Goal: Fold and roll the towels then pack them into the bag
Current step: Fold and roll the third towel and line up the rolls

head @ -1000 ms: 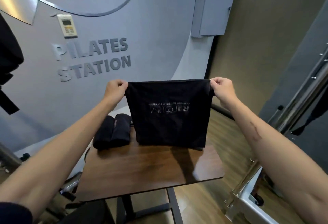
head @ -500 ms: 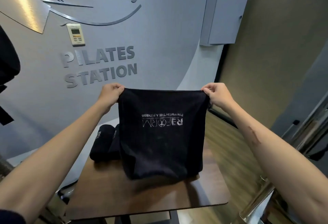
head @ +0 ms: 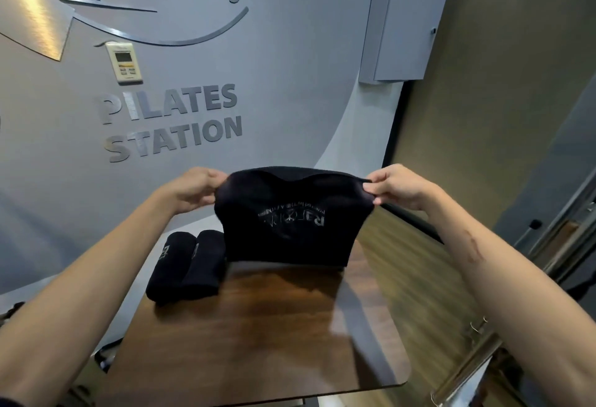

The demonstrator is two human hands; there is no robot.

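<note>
1. Left hand (head: 190,189) and right hand (head: 398,185) each pinch a top corner of the black towel (head: 290,216), held above the bench (head: 258,335).
2. Two rolled towels (head: 185,264) lie on the dark wood bench's left side.
3. Grey wall behind bears PILATES STATION lettering (head: 171,122).

Black towel (head: 292,213), folded, hangs broadside to the camera above the far part of the brown wooden surface (head: 258,335), its top edge sagging in the middle between two raised corners; a pale printed logo on its face reads upside down. Lower edge is at or just above the surface; contact cannot be told. Two rolled black towels (head: 187,266) lie side by side, touching, at the far left, just left of the hanging towel.
</note>
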